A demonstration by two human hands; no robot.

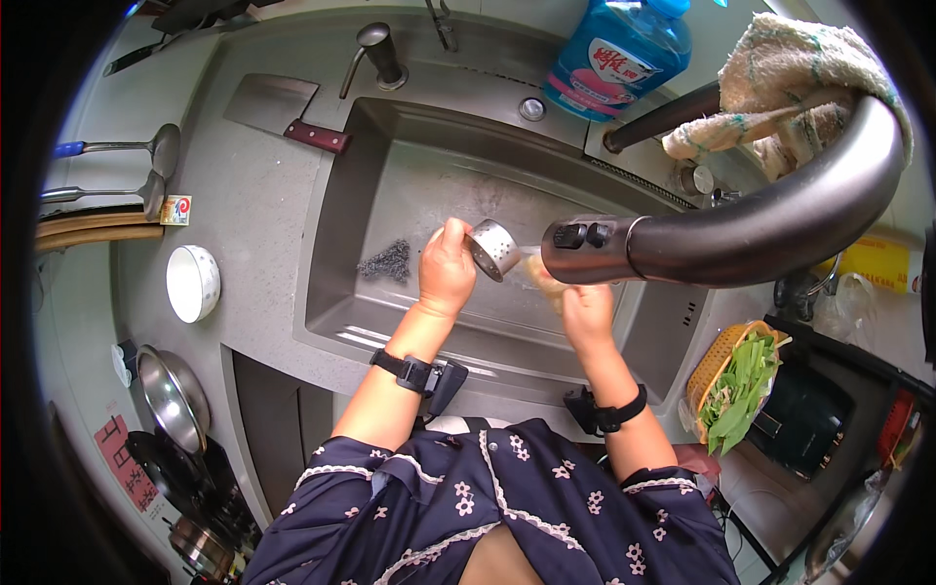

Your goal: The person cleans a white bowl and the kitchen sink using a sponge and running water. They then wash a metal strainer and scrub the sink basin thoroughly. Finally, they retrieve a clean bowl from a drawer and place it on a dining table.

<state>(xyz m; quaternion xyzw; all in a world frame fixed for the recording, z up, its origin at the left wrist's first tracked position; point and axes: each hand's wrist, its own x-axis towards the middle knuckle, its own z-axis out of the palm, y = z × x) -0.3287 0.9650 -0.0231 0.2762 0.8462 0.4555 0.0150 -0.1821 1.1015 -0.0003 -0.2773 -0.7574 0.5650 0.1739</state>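
Over a steel sink (468, 175), my left hand (446, 267) grips a small perforated metal strainer cup (495, 250), tilted with its holes showing. My right hand (587, 314) is just below the faucet's spray head (589, 250), closed around a pale yellowish cloth or sponge-like item (545, 281) that the faucet partly hides. Between the cup and the spray head a thin stream of water seems to show. On the sink floor, left of my left hand, lies a dark grey steel wool scrubber (386, 262).
A cleaver (274, 106) lies at the sink's upper left corner. Further left stands a white bowl (192, 284). Behind the sink are a soap dispenser (379, 55) and a blue detergent bottle (618, 58). A towel (804, 80) drapes the faucet; a basket of greens (720, 351) sits right.
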